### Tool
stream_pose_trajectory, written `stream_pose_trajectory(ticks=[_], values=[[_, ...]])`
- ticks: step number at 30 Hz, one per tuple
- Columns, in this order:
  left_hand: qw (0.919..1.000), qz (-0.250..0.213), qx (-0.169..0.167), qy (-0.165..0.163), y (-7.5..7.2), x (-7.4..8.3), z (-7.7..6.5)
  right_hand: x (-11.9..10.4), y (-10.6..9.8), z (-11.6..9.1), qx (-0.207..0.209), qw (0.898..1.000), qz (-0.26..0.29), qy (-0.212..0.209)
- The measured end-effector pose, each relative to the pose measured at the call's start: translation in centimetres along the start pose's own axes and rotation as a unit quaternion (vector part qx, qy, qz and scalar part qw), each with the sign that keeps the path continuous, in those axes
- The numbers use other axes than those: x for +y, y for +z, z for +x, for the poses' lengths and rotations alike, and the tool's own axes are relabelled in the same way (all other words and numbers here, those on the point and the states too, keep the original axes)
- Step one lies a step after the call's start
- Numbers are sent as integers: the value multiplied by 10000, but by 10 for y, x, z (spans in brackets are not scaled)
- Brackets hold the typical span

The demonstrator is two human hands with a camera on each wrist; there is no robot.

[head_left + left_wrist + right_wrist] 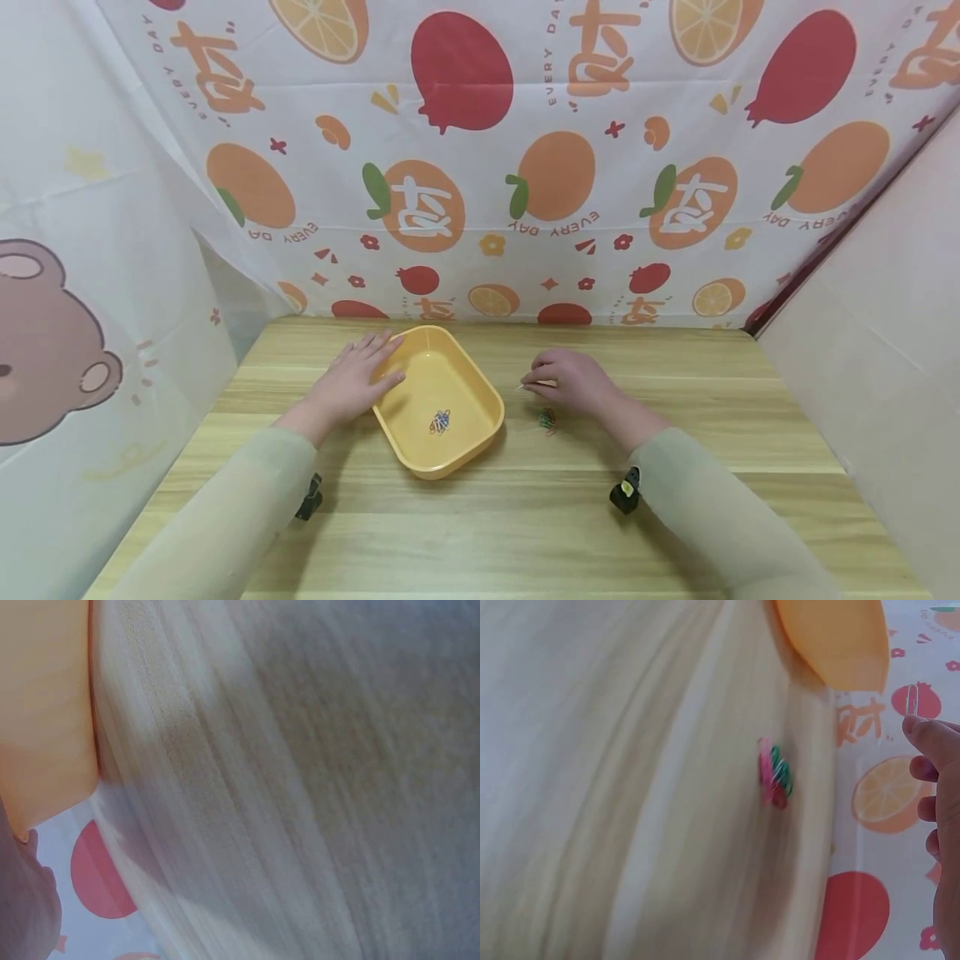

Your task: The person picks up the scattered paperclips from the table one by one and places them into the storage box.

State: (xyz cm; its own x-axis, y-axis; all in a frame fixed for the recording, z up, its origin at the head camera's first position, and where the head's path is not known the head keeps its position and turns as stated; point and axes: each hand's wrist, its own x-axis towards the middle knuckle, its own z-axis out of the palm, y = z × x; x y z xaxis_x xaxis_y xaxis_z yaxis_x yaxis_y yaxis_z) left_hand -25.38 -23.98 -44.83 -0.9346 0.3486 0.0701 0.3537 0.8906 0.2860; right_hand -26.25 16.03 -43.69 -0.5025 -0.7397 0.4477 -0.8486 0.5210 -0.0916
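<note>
My left hand (356, 377) rests on the left rim of a yellow-orange plastic tray (480, 375), its fingers spread over the edge. Inside the tray lies a small heap of coloured paper clips (440, 422), toward its near end. To the right of the tray, my right hand (566, 379) pinches one white paper clip (912, 700) between thumb and fingertips, raised over the table. Beneath that hand sits a small pile of green, pink and red paper clips (777, 774) on the wood. In the left wrist view, the tray's outer wall (45, 712) shows beside part of the hand.
The wooden table (465, 542) runs back to a white curtain (480, 275) printed with fruit. White cloth walls (885, 333) stand on both sides. A small black camera (626, 492) sits at the right wrist, another (310, 498) at the left.
</note>
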Motion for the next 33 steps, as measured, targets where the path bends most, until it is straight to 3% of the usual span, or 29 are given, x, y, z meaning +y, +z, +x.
stream_pose_trajectory(ticks=[13, 23, 29, 33], values=[[10000, 19, 3, -6, -1, 2, 0, -26, 0, 48, -162, 9979, -24, -624], [10000, -1, 51, 27, 1, -1, -1, -51, 13, 81, -1511, 9867, -14, -605], [10000, -21, 93, 23, 1, 0, -1, -60, 26, 93, -1814, 9778, -299, -1001], [9999, -12, 113, 19, 1, 0, 0, -65, 35, 99, -2187, 9698, -484, -963]])
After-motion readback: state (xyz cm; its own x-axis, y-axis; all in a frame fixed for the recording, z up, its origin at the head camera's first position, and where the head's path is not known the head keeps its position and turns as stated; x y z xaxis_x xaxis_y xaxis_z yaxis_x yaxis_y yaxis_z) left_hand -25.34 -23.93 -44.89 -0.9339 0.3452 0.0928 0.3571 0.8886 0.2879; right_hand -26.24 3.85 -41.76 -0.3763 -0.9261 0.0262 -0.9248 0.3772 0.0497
